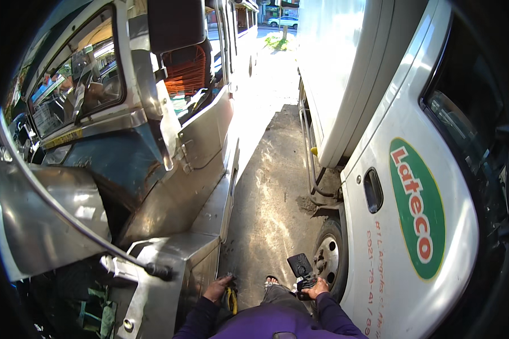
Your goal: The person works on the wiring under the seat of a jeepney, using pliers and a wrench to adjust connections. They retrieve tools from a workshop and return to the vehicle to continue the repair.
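Low at the centre, my left hand (pixel 215 290) is closed around a yellow-and-black hand tool (pixel 232 300), whose working end I cannot make out. It is beside the metal step box of the open-sided vehicle on the left. My right hand (pixel 316 288) grips a black part (pixel 300 264) with a flat rectangular plate on top and a dark, partly hidden lower piece. Close to this hand is the front wheel (pixel 327 254) of the white truck. One sandalled foot (pixel 271 279) shows between my hands.
A bare-metal vehicle body (pixel 175 198) lines the left, with an open engine bay and a curved tube (pixel 68 212). The white truck door (pixel 379 243) and cargo box (pixel 328 62) line the right. Between them runs a narrow concrete lane (pixel 266 186). A white car (pixel 283 22) stands far ahead.
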### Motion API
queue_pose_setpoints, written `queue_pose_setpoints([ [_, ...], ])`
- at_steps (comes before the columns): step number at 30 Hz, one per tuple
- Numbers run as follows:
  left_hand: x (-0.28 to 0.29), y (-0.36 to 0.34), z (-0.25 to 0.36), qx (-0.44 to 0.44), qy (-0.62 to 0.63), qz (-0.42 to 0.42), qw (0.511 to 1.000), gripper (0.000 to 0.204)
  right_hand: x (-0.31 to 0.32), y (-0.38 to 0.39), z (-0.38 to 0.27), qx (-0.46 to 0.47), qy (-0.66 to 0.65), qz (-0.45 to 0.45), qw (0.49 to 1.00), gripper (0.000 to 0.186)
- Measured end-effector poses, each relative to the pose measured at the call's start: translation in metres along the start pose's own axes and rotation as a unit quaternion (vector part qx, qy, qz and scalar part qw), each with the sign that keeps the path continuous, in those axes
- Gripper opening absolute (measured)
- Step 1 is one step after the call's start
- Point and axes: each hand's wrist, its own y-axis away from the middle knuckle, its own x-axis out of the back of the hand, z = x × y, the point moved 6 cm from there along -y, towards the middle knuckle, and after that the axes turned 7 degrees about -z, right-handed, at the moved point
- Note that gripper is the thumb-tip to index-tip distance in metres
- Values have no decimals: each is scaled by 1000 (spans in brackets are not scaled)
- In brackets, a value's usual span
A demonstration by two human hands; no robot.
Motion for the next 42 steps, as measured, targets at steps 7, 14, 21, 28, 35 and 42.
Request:
queue_pose_setpoints([
  [7,-63,-143,197,-90,5,32,995,27,148,-210,-149,56,9,-113,992,100],
  [14,-111,-382,403,-91,13,-26,995,30,261,-446,-298,80,-33,-59,995,99],
  [21,-209,-569,634,-67,-27,-59,996,27,448,-606,-416,97,-61,19,993,94],
  [28,-258,-772,809,-108,-80,-76,988,30,554,-824,-484,70,-182,16,981,96],
  [35,-291,-964,981,-75,-44,1,996,30,701,-1096,-619,73,-170,-22,983,86],
  [42,-358,-1166,1187,-114,-22,-57,992,22,843,-1320,-748,114,-98,23,988,90],
])
